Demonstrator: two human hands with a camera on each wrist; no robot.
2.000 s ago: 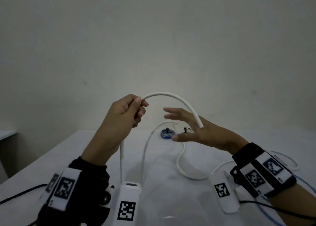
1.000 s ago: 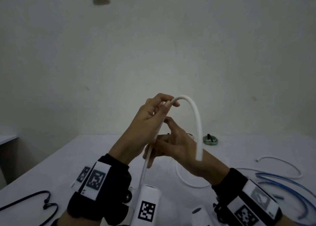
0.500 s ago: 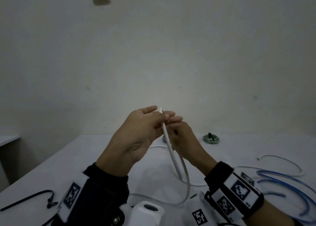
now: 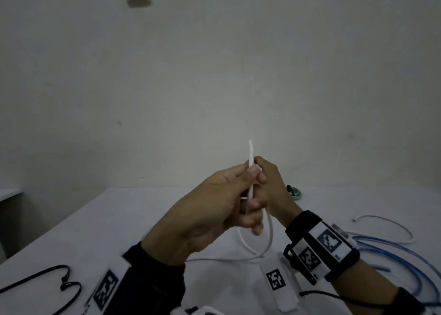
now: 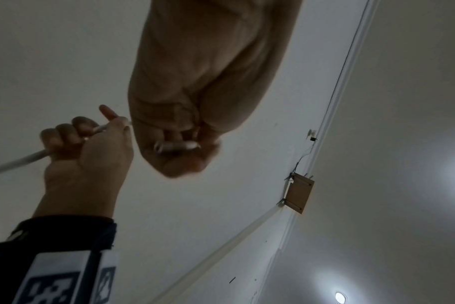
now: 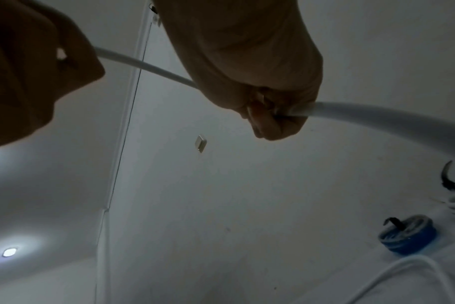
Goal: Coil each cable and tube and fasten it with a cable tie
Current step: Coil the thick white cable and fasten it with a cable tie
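Left hand [image 4: 210,202]: fingers curled round the thin white flexible tube [image 4: 251,157].
Right hand [image 4: 269,186]: gripping the same tube.
Tube: raised above the white surface [image 4: 119,219], loop hanging below.

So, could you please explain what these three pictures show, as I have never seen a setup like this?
There is no machine: a person works with bare hands and wears three cameras. One picture is from the head, looking down; the other two are from the wrists, looking up past the fingers at wall and ceiling. The left hand and right hand both grip a white tube, bent into a loop above the table. On the table lie blue tubing, a black cable and a blue coil.
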